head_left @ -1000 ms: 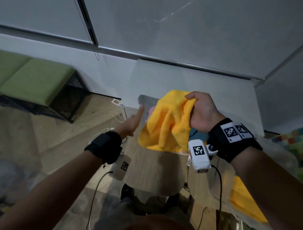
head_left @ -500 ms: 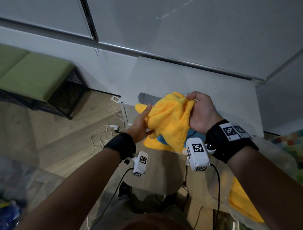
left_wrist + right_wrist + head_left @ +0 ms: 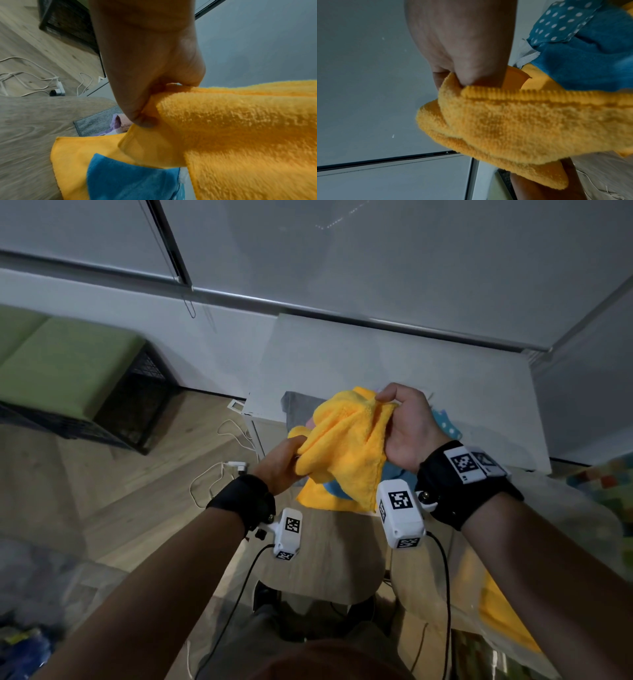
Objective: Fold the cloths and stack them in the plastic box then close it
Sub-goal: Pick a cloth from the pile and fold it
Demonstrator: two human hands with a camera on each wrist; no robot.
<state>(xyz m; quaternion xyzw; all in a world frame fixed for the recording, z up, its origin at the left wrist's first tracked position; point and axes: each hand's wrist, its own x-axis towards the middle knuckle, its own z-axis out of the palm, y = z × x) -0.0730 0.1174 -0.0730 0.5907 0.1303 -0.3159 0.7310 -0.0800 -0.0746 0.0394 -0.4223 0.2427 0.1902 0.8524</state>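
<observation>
wooden table (image 3: 329,556), cloth pile (image 3: 82,162) on it

Yellow cloth (image 3: 240,128) — fluffy pile (ribbed hem); table (image 3: 30,121) — matt woodgrain.

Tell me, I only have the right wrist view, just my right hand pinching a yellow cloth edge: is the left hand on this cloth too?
Observer: Yes. The left hand grips the yellow cloth at its left side, while the right hand pinches the upper right edge; the cloth hangs bunched between them above the table.
Operator: Anything lying under it?
Observer: A second yellow cloth lies flat on the wooden table, with a blue cloth on top of it.
Operator: More cloths beyond those?
Observer: A grey cloth lies further back, with a pink one partly over it.
</observation>
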